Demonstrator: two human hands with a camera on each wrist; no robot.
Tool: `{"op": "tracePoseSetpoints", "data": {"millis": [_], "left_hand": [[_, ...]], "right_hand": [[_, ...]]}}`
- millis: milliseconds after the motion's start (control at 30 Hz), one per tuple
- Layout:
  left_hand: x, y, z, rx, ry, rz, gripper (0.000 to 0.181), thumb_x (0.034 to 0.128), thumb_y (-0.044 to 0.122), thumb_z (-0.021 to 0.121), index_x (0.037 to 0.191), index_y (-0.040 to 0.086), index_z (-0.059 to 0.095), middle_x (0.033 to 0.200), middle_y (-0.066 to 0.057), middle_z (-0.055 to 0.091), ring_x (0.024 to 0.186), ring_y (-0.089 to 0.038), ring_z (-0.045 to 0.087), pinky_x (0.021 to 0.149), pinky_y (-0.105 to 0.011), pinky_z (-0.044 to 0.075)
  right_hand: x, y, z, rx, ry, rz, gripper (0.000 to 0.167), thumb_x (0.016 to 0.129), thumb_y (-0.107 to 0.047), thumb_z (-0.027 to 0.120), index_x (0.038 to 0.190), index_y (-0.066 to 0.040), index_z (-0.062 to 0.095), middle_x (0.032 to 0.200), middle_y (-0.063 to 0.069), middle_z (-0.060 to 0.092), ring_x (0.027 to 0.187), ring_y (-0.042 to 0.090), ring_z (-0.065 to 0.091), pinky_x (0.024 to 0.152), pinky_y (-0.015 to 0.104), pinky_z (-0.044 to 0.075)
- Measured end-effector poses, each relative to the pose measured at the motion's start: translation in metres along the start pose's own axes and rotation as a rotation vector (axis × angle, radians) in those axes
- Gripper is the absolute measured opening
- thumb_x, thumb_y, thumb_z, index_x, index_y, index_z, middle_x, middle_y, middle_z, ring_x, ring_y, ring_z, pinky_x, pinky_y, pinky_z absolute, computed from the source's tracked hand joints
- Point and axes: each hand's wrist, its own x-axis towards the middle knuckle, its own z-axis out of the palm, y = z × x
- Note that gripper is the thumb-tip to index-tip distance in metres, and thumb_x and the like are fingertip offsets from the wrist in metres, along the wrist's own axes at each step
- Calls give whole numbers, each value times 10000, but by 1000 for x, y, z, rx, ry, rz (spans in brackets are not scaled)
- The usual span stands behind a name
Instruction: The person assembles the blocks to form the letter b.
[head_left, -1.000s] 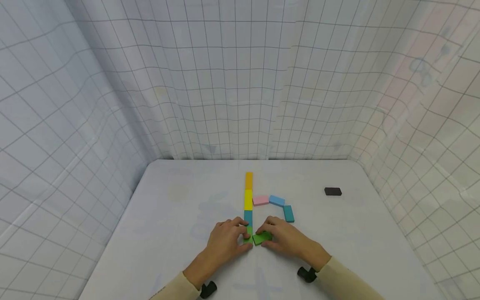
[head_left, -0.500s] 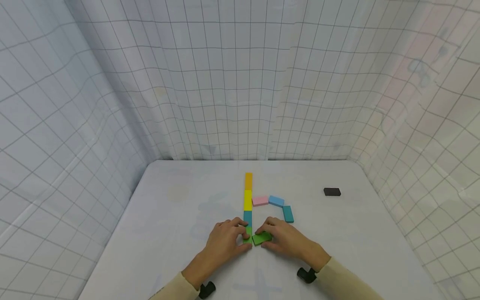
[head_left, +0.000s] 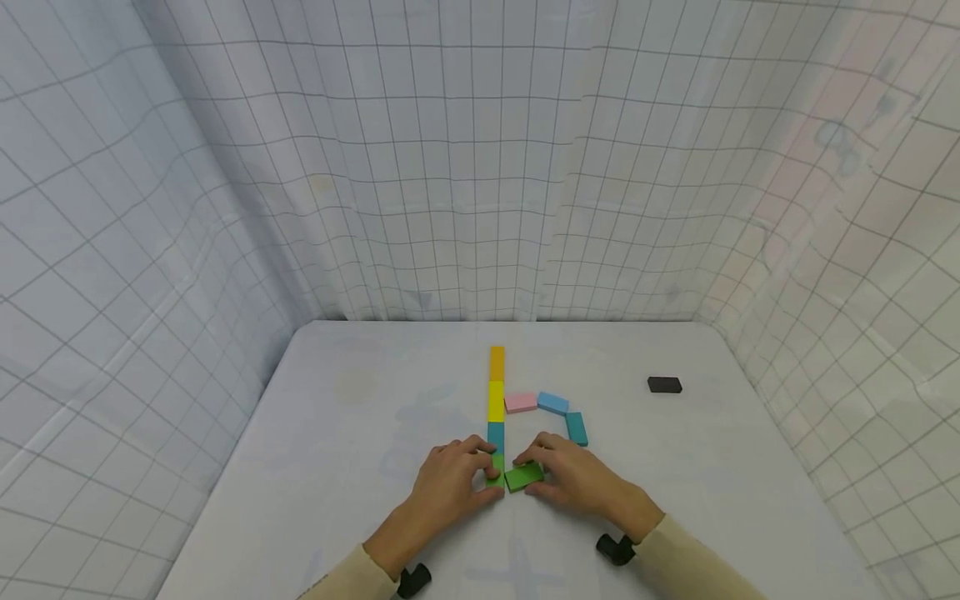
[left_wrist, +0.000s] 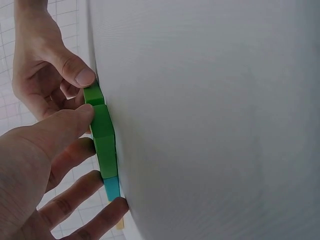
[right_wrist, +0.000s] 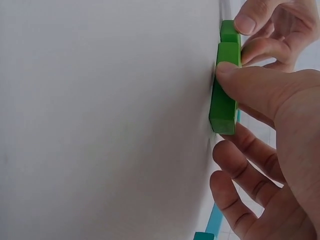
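Flat blocks form a straight column on the white table: orange (head_left: 497, 364), yellow (head_left: 497, 402), blue (head_left: 496, 437) and green (head_left: 496, 472) at the near end. My left hand (head_left: 454, 481) holds the column's green block, thumb at its near end and a finger beside it. My right hand (head_left: 572, 476) pinches another green block (head_left: 524, 476), which lies slanted with one corner at the column's near end. In the right wrist view the thumb (right_wrist: 227, 71) presses that block's near side. From the column, pink (head_left: 521, 402), light blue (head_left: 553, 403) and teal (head_left: 577, 428) blocks curve rightward.
A black block (head_left: 664, 384) lies apart at the table's (head_left: 337, 400) right rear. Grid-patterned white curtains (head_left: 480, 183) surround the back and both sides. Dark wrist-worn devices (head_left: 615, 549) sit below both wrists.
My right hand has eased slightly to the right, and more of the slanted green block's top shows. My left hand and the other blocks keep their places.
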Motion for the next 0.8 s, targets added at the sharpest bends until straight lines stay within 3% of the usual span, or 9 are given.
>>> {"op": "tracePoseSetpoints", "data": {"millis": [300, 533, 800], "left_hand": [[2, 4, -1, 6, -62, -56, 248, 882, 390, 1054, 904, 269, 838, 1294, 49, 829, 1009, -216, 788, 903, -542, 671], [3, 5, -1, 9, -90, -85, 245, 888, 420, 1047, 912, 279, 847, 1300, 49, 828, 1026, -215, 785, 932, -548, 673], [2, 4, 1, 2, -92, -99, 250, 884, 414, 1051, 909, 276, 844, 1303, 51, 826, 1031, -214, 781, 943, -550, 669]], "right_hand": [[-5, 4, -11, -2, -31, 67, 417, 1029, -399, 927, 1415, -300, 804, 1303, -125, 708, 1110, 21, 620, 1010, 318, 637], [-9, 12, -20, -31, 28, 16, 414, 1016, -326, 945, 1402, -251, 815, 1289, -59, 736, 1097, 94, 670, 986, 346, 655], [-10, 16, -23, 6, -45, 14, 362, 1048, -277, 910, 1401, -247, 836, 1275, -87, 741, 1130, 52, 645, 1027, 338, 636]]}}
